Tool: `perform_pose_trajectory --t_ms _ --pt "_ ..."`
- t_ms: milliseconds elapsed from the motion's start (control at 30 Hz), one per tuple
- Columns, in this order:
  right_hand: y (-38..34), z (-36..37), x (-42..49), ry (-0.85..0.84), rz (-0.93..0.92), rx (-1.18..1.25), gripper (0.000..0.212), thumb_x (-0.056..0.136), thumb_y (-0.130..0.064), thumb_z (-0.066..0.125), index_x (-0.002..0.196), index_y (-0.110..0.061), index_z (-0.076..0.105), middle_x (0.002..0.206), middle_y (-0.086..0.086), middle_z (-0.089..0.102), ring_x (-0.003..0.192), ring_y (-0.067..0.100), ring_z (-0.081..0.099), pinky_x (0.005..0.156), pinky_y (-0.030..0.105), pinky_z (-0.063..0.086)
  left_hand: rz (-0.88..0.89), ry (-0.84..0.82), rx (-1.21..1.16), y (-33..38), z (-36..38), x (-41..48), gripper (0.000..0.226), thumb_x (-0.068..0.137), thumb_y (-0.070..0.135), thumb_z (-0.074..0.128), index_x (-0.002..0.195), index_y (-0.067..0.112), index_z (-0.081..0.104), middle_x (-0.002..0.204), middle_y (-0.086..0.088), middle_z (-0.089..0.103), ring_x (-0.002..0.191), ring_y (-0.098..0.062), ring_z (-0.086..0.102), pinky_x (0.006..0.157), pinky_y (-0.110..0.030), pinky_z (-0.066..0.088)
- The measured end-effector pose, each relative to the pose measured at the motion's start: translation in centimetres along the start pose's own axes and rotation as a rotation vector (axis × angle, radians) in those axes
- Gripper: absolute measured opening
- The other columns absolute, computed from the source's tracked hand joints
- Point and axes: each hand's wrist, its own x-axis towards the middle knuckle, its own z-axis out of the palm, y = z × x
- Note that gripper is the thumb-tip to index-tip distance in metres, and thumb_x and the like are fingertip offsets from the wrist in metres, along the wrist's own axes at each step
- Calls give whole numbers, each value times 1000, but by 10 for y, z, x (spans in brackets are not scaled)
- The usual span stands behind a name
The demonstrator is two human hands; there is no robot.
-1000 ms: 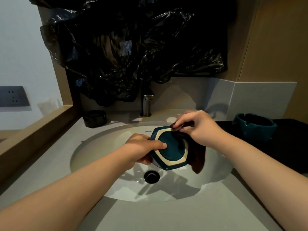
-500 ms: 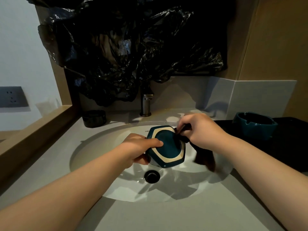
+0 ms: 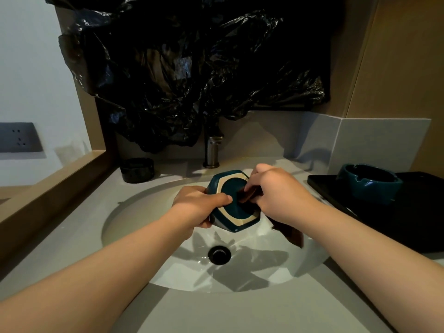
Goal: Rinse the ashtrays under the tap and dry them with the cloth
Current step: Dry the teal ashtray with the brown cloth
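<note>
Teal hexagonal ceramic ashtray (image 3: 236, 210), gripped by the left hand (image 3: 197, 203), looks mid-drying; the right hand (image 3: 276, 188) pinches the dark brown cloth (image 3: 292, 233) against it. The round teal ashtray (image 3: 368, 183) nearby may be next.

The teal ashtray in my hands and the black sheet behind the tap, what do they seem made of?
The teal ashtray looks like glazed ceramic: glossy teal surface, with a matte cream band on its underside, possibly bare clay. The black sheet looks like thin plastic film: crumpled, with sharp shiny highlights.

Open sink (image 3: 144, 236) below; tap (image 3: 212, 152) behind, tray (image 3: 408, 227) right
</note>
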Motion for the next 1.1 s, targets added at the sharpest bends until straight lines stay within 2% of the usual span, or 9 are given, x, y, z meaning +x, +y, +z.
perform_pose_trajectory --t_ms 100,267,433,633,833,900,967,1033,1100 --pt "0 6 -6 39 -47 105 26 84 -10 61 106 -21 71 102 -4 53 95 19 54 84 33 50 8 57 -49 -1 -2 1 27 71 32 79 90 16 71 79 -8 73 60 -19 61 58 -28 54" --pt "0 1 -9 -50 -104 161 27 81 -3 57 98 -20 71 101 -9 54 96 16 53 88 32 49 -8 35 -95 -2 -2 2 28 71 33 80 91 16 71 82 -7 73 63 -19 65 58 -27 55" --pt "24 -10 1 153 64 256 21 81 1 59 85 -17 67 97 0 56 90 21 56 85 36 50 -6 -102 -63 0 1 -1 28 74 33 79 94 15 70 85 -8 74 66 -21 68 69 -33 60" --pt "34 2 9 308 314 734 8 89 -15 63 95 -19 66 93 3 66 91 21 61 84 33 50 32 -140 -66 0 -1 0 24 77 30 77 97 18 70 91 -8 75 87 -29 72 78 -39 60" --pt "38 7 13 251 407 871 16 92 -18 60 105 -21 67 102 2 66 94 21 61 84 31 50 61 -188 -44 1 2 -3 22 77 28 77 96 21 70 90 -6 76 87 -26 72 80 -41 59" --pt "40 8 13 185 435 888 19 92 -16 59 109 -20 66 100 3 66 93 23 62 82 32 51 46 -146 -102 2 0 -3 24 77 30 77 97 18 70 89 -8 75 82 -26 71 72 -36 60" --pt "43 12 12 36 455 795 22 90 -11 60 111 -17 64 97 6 66 93 26 64 86 37 53 23 -105 -248 5 -3 -3 24 79 27 76 97 13 67 86 -10 73 74 -25 68 65 -34 57" --pt "44 14 12 -74 502 736 19 87 -5 61 104 -13 66 95 10 68 93 29 65 88 41 53 33 -44 -371 9 -6 -1 27 80 26 75 100 12 64 87 -8 71 76 -24 68 68 -35 57" --pt "46 9 13 -51 597 845 15 86 -1 60 97 -10 67 90 14 66 90 31 63 87 40 53 160 89 -232 10 -8 3 34 76 28 79 103 15 61 91 0 68 85 -21 66 77 -36 57"
